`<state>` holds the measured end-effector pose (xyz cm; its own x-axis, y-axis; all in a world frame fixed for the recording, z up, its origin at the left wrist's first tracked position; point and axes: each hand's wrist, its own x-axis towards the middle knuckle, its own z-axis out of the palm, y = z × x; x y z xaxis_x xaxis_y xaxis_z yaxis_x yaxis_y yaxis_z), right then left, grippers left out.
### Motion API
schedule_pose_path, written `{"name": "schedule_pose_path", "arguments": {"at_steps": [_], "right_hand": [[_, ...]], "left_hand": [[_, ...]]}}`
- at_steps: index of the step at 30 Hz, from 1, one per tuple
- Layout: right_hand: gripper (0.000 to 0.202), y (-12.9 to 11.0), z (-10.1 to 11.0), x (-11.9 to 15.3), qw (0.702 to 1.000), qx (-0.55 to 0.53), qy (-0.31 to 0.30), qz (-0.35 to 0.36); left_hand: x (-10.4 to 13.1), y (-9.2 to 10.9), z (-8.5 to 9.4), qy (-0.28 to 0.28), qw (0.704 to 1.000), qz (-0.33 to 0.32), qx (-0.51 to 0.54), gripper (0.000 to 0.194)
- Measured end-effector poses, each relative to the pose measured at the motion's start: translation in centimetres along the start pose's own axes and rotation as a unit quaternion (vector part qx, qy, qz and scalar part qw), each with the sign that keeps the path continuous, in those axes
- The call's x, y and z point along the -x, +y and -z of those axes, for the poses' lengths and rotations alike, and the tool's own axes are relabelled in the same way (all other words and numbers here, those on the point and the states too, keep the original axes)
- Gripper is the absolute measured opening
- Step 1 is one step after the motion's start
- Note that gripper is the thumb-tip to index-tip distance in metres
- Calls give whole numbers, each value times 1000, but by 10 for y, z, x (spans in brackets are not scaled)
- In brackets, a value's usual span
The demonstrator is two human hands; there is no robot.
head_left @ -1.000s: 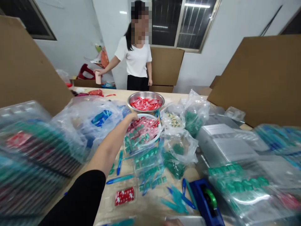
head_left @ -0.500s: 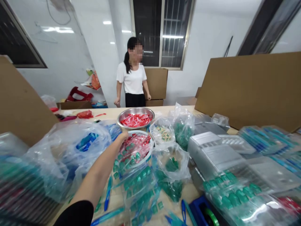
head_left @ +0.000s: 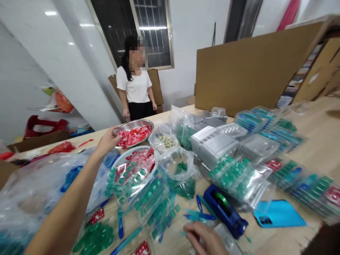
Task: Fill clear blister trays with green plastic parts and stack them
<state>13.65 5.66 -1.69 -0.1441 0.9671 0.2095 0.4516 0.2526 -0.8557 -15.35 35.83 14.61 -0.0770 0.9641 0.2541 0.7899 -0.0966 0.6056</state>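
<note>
My left hand (head_left: 107, 141) is closed on a red packet with white dots (head_left: 122, 139), held at the near left rim of a steel bowl (head_left: 150, 124) of red and pink sticks. Below it stands a white basin (head_left: 157, 161) with red dotted packets and clear sheets of green pieces. My right hand (head_left: 203, 238) is low at the front edge of the view, slightly blurred, its fingers bent together; what they hold, if anything, cannot be made out. A blue tape dispenser (head_left: 225, 212) with green tape lies right of it, and teal and blue sticks (head_left: 199, 214) lie just beyond.
Bags of green pieces (head_left: 183, 182) and small yellowish pieces (head_left: 165, 141) stand mid-table. Stacked clear trays (head_left: 215, 141), a blue phone (head_left: 280, 213) and filled packs (head_left: 313, 186) are on the right. A person in a white shirt (head_left: 136, 86) stands behind the table.
The view has swung right. My left hand has come up from the basin to the steel bowl, now with a red dotted packet. My right hand has come into view.
</note>
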Motion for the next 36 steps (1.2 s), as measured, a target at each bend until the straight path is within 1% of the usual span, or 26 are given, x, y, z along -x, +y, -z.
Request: {"name": "schedule_pose_path", "arguments": {"at_steps": [2,4,5,7,9,10,12,14,17,18,20,21,23,25,26,28,30,32,34,36], "right_hand": [[24,-15,9,-22,998,-50,15,-18],[29,-30,16,-48,988,-140,43,-48],[35,-37,18,-61,976,-203,54,-58],[48,-52,20,-81,942,-326,54,-59],[56,-65,20,-92,909,-411,36,-56],[57,-71,19,-94,899,-433,21,-56],[56,-79,16,-92,894,-445,-12,-57],[53,-81,7,-82,902,-425,-46,-64],[48,-67,-16,-56,919,-367,-104,-103],[47,-60,-26,-46,923,-343,-126,-121],[45,-44,-45,-24,924,-305,-176,-150],[45,-38,-54,-14,920,-290,-207,-164],[48,-30,-68,5,899,-278,-276,-196],[49,-30,-78,19,876,-280,-325,-220],[48,-32,-82,24,869,-283,-339,-224],[46,-36,-88,29,866,-286,-348,-218],[44,-39,-92,30,874,-278,-341,-207],[43,-38,-92,29,888,-263,-321,-199],[41,-35,-91,28,900,-248,-300,-197],[40,-31,-89,27,910,-233,-283,-195]], "left_hand": [[19,26,6,-35,997,-45,51,46],[51,51,5,-68,988,-84,110,47],[70,62,3,-86,979,-107,148,46],[112,80,-2,-146,934,-174,275,45],[155,90,-8,-163,903,-195,346,38],[174,91,-10,-159,895,-196,367,35],[210,88,-15,-133,896,-174,385,32],[240,76,-21,-100,908,-126,386,34],[289,47,-31,-77,919,-4,387,41],[307,35,-36,-67,918,41,388,40],[347,16,-44,-30,915,126,382,29],[367,8,-48,-4,912,163,375,21],[402,-3,-52,44,905,222,362,10],[428,-16,-50,87,893,269,350,10],[436,-25,-46,111,887,290,341,11],[440,-51,-38,170,874,330,312,13],[434,-84,-30,233,858,369,269,14],[422,-115,-26,281,845,402,215,11],[413,-138,-27,303,838,425,158,8],[408,-147,-32,305,839,437,106,8]]}}
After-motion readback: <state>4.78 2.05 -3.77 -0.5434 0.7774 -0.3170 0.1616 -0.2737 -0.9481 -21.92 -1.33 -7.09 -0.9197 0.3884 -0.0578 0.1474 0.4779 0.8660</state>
